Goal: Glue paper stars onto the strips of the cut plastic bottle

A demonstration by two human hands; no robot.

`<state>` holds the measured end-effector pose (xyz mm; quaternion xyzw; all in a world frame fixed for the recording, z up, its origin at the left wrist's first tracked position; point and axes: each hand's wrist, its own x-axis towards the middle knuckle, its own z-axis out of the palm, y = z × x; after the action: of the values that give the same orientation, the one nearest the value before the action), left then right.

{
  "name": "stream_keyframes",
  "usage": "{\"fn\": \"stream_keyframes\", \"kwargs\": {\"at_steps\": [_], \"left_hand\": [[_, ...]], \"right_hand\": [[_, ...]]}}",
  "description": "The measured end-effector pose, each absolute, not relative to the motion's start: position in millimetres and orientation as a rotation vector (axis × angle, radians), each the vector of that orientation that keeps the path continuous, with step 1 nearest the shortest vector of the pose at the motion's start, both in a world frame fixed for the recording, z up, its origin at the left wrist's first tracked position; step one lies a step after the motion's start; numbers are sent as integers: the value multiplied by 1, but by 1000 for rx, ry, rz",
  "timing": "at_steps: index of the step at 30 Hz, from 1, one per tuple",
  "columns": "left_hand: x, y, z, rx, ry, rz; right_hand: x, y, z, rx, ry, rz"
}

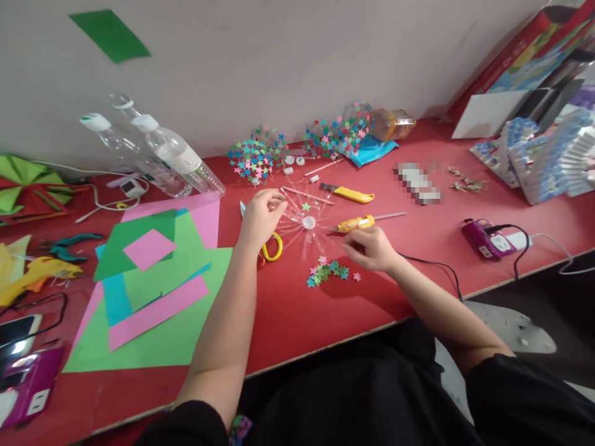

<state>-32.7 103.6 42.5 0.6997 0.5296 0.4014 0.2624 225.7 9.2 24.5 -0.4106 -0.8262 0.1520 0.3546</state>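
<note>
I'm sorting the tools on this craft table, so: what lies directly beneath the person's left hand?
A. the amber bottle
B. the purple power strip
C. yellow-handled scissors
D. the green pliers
C. The yellow loop of the scissors shows just under the left hand on the red table; the pliers, power strip and amber bottle all lie well away.
</note>
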Motion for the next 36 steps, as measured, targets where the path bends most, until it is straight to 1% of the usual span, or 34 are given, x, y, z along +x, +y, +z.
{"fn": "stream_keyframes", "kwargs": {"at_steps": [2, 5, 8, 12, 17, 21, 25, 36], "left_hand": [[-35, 102, 47, 1911, 1452, 1133], [-40, 96, 57, 2004, 1530, 1231], [-43, 87, 70, 2048, 1522, 1292], [-39, 71, 85, 2036, 1376, 1289], [-24, 57, 93, 2095, 1281, 1198], [-16, 53, 92, 2127, 1257, 1113], [-13, 52, 91, 2128, 1252, 1072], [-2, 38, 94, 2126, 1248, 877]], "right_hand": [[224, 4, 19, -1005, -2335, 457], [218, 2, 6, -1098, -2589, 473], [214, 1, -2, -1215, -2697, 463], [216, 0, -1, -1298, -2736, 469], [220, -1, -4, -1320, -2686, 546], [219, 1, -12, -1392, -2504, 715], [218, 4, -17, -1468, -2360, 786], [221, 8, -10, -1464, -2148, 1008]]}}
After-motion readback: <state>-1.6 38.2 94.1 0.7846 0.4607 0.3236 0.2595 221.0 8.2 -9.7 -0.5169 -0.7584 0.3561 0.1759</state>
